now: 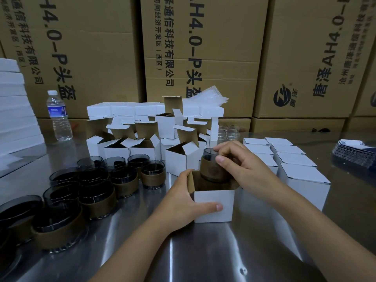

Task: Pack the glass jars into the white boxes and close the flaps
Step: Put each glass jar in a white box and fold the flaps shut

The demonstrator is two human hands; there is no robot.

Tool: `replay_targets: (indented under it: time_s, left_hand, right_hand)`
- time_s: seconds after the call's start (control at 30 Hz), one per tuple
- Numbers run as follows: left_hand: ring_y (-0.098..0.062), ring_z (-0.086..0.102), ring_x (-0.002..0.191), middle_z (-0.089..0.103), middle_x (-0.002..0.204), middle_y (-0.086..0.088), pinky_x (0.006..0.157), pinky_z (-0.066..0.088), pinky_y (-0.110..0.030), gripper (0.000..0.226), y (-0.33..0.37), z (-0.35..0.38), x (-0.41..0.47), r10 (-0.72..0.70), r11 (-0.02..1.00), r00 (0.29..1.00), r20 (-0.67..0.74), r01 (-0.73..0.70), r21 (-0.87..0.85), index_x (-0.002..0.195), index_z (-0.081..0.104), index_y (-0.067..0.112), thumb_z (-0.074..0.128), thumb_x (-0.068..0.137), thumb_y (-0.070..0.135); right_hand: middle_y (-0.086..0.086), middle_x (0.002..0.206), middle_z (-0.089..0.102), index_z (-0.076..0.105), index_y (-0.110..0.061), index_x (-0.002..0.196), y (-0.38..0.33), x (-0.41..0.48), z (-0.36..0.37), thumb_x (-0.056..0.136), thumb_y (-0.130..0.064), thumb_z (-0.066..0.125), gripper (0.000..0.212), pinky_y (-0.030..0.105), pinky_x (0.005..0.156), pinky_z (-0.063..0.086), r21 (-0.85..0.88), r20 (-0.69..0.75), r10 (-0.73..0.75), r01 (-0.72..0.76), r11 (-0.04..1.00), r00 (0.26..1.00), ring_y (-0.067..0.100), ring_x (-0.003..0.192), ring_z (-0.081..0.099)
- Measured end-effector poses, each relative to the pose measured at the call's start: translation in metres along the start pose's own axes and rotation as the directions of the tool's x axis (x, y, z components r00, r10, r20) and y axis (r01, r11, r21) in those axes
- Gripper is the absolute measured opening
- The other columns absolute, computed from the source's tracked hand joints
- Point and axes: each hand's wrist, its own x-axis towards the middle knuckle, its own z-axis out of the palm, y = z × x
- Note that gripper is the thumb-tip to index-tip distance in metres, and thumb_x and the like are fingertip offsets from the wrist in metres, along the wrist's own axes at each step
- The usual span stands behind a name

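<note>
An open white box point(213, 205) stands on the steel table in front of me. My left hand point(186, 200) grips its left side, thumb across the front wall. My right hand point(240, 161) holds a dark glass jar with a brown sleeve point(213, 169) by its rim; the jar's lower part sits inside the box opening, tilted slightly. Several more sleeved jars point(85, 186) are grouped on the left. Several open empty boxes point(142, 143) stand behind. Closed white boxes point(295, 165) are lined up on the right.
A water bottle point(59, 117) stands at the back left beside a stack of white flat cartons point(16, 110). Clear plain glasses point(228, 133) sit behind the hands. A pile of printed cards point(354, 153) lies far right. Large brown cartons point(203, 47) wall the back.
</note>
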Motion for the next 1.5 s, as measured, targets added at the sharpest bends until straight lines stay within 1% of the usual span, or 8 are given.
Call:
replay_targets:
  time_s: [0.13,0.23,0.43,0.67,1.1,1.3,1.43,1.5]
  left_hand:
    - [0.010,0.062,0.091,0.059,0.113,0.019,0.073,0.051,-0.011,0.094,0.001,0.000,-0.001,0.010,1.000,1.000,0.001,-0.010,-0.009,0.123,0.037,0.046,0.084,0.043,0.063]
    - [0.014,0.060,0.088,0.059,0.112,0.020,0.070,0.049,-0.008,0.087,0.002,0.000,-0.001,0.015,1.000,1.000,-0.003,-0.015,0.000,0.117,0.036,0.049,0.084,0.045,0.062]
    - [0.008,0.061,0.091,0.059,0.112,0.019,0.077,0.052,-0.014,0.090,0.001,0.001,0.000,0.007,1.000,1.000,-0.014,-0.007,0.009,0.121,0.037,0.047,0.084,0.046,0.061]
    - [0.017,0.056,0.090,0.057,0.110,0.023,0.066,0.047,-0.005,0.086,0.000,0.000,0.000,0.024,1.000,1.000,-0.003,-0.024,0.015,0.119,0.037,0.049,0.082,0.047,0.063]
    - [0.014,0.056,0.093,0.056,0.112,0.024,0.078,0.048,-0.015,0.091,-0.002,0.001,0.001,0.017,1.000,1.000,-0.019,-0.016,0.026,0.123,0.039,0.046,0.082,0.045,0.064]
    - [0.001,0.058,0.101,0.055,0.116,0.019,0.088,0.054,-0.027,0.099,-0.002,0.001,0.002,-0.006,0.999,1.000,-0.004,0.006,0.050,0.128,0.036,0.044,0.080,0.043,0.068]
    - [0.002,0.059,0.100,0.055,0.115,0.019,0.087,0.055,-0.028,0.101,-0.002,0.001,0.002,-0.008,0.999,1.000,0.001,0.008,0.036,0.130,0.036,0.043,0.082,0.044,0.066]
    - [0.001,0.059,0.101,0.055,0.116,0.019,0.087,0.055,-0.027,0.104,-0.001,0.001,0.002,-0.013,0.999,1.000,0.002,0.013,0.035,0.132,0.034,0.042,0.082,0.043,0.066]
  right_hand:
    - [-0.023,0.117,0.048,0.055,-0.039,0.074,-0.001,-0.002,0.002,0.092,-0.025,0.057,0.022,0.008,0.079,0.036,-0.051,0.057,-0.056,0.059,0.997,0.997,-0.002,0.111,0.043]
    - [-0.018,0.111,0.048,0.058,-0.040,0.077,-0.003,-0.001,-0.001,0.090,-0.026,0.061,0.019,0.001,0.079,0.032,-0.146,0.084,-0.077,0.088,0.985,0.994,0.000,0.112,0.034]
    - [-0.012,0.090,0.051,0.068,-0.032,0.080,-0.003,-0.002,-0.007,0.086,-0.023,0.067,0.011,0.012,0.073,0.040,-0.081,0.115,-0.064,0.074,0.994,0.991,0.002,0.086,0.048]
    - [-0.014,0.087,0.057,0.069,-0.039,0.075,0.001,-0.004,-0.006,0.080,-0.030,0.073,0.011,0.036,0.076,0.049,-0.226,0.152,-0.062,0.096,0.969,0.986,0.010,0.084,0.058]
    - [-0.014,0.084,0.062,0.077,-0.024,0.080,0.004,-0.006,-0.006,0.084,-0.035,0.066,0.016,0.028,0.070,0.046,-0.408,0.201,-0.024,0.106,0.907,0.979,0.004,0.076,0.056]
    - [-0.013,0.083,0.064,0.076,-0.014,0.074,0.007,-0.006,-0.003,0.088,-0.028,0.058,0.026,0.023,0.064,0.041,-0.455,0.204,-0.018,0.111,0.884,0.979,0.004,0.073,0.055]
    - [-0.003,0.078,0.067,0.072,-0.009,0.072,0.008,-0.005,-0.001,0.089,-0.030,0.052,0.033,0.032,0.074,0.047,-0.499,0.238,-0.025,0.144,0.854,0.971,0.011,0.079,0.057]
    - [0.000,0.074,0.067,0.072,-0.009,0.072,0.011,-0.005,0.000,0.089,-0.032,0.050,0.036,0.027,0.081,0.043,-0.517,0.234,-0.030,0.150,0.843,0.972,0.010,0.083,0.052]
